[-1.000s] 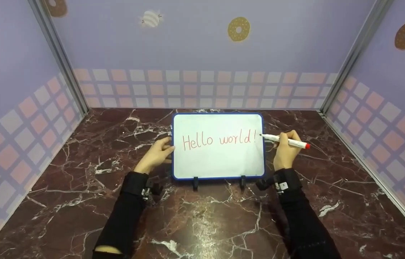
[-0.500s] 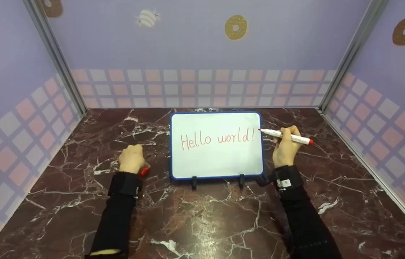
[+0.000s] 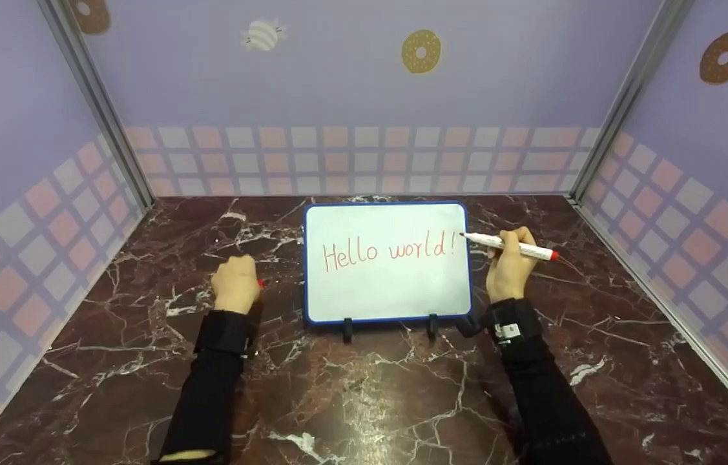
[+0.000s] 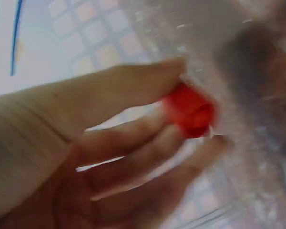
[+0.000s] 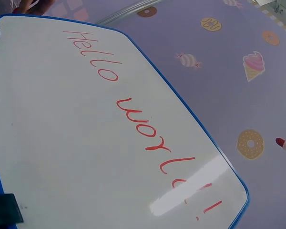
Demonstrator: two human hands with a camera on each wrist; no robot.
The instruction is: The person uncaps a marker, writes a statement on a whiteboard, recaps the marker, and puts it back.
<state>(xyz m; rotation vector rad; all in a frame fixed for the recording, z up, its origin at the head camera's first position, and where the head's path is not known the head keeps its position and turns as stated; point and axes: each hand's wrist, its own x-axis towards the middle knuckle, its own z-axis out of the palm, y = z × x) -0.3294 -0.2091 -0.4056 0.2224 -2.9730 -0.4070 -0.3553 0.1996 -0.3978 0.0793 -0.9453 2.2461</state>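
Note:
My left hand (image 3: 234,284) is low over the table, left of the whiteboard (image 3: 389,290). Between its thumb and fingers it pinches a red marker cap (image 4: 189,110), blurred in the left wrist view. My right hand (image 3: 511,270) grips a white marker (image 3: 488,241) with a red end, its bare red tip pointing left toward the board's right edge. Whether that tip touches the board in the head view I cannot tell; in the right wrist view the tip (image 5: 280,142) shows apart from it. Red handwriting (image 5: 148,130) across the blue-framed board reads "Hello world!".
Two black stand clips (image 3: 347,329) hold the board's lower edge. The dark red marbled table (image 3: 364,400) is bounded by lilac walls (image 3: 338,84) with checks and sweets printed on them. Metal posts (image 3: 622,97) run up the corners.
My left hand has left the board's left edge and moved left, now with the red cap in it. The right hand and marker have shifted only slightly.

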